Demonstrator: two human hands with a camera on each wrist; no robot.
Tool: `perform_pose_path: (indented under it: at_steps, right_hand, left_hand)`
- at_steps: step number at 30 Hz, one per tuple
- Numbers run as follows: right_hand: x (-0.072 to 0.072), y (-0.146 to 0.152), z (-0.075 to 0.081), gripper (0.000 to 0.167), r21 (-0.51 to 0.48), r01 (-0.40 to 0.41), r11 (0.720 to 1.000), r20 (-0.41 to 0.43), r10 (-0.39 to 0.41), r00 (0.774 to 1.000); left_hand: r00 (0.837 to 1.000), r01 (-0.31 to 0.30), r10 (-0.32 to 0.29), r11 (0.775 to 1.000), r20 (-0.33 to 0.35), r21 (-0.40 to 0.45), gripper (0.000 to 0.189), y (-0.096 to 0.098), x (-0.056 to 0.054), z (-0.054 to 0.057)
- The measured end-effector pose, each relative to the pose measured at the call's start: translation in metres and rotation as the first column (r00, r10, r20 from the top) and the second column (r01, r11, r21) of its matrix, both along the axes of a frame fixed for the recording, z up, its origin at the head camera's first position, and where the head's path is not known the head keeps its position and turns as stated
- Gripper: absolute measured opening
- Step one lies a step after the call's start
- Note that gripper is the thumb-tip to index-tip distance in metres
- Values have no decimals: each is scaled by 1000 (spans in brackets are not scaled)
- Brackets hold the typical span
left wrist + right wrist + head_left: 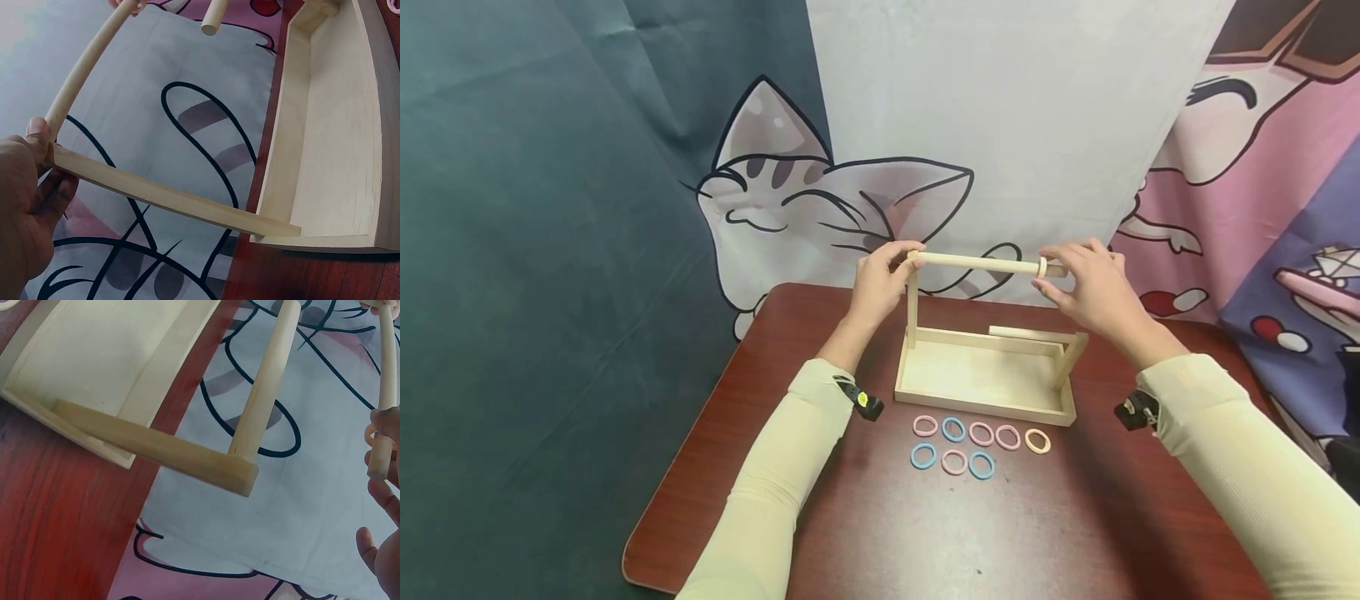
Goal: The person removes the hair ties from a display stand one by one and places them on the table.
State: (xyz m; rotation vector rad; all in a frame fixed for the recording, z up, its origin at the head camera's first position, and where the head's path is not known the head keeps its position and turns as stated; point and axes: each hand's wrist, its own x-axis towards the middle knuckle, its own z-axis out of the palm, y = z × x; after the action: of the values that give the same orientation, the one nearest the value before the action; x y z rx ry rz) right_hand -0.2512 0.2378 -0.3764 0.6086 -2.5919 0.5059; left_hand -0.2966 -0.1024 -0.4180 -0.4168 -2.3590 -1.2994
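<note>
A wooden stand has a shallow tray (977, 367), a tall post (912, 310) at the left and a shorter post (1070, 362) at the right. From the tall post's top a round rod (973, 262) runs rightward to a free end. My left hand (880, 279) holds the corner where rod and post meet, thumb and fingers around it. Near the free end, my right hand (1093, 283) pinches a pale yellow ring (1042, 267) that encircles the rod. Another rod (215, 15) juts leftward from the shorter post, its end bare.
Several pink, blue and yellow rings lie in two rows on the red-brown table (880, 533) before the tray, among them a blue ring (923, 456) and a yellow ring (1037, 441). A curtain with cartoon cats (760, 192) hangs behind the table.
</note>
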Motion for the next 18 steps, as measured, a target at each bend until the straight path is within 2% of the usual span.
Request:
perform_pose_path:
  at_steps: [18]
  right_hand:
    - [8, 23, -3, 39, -8, 51, 999, -32, -51, 998]
  left_hand:
    - [1000, 10, -10, 1000, -6, 4, 32, -1, 1, -1]
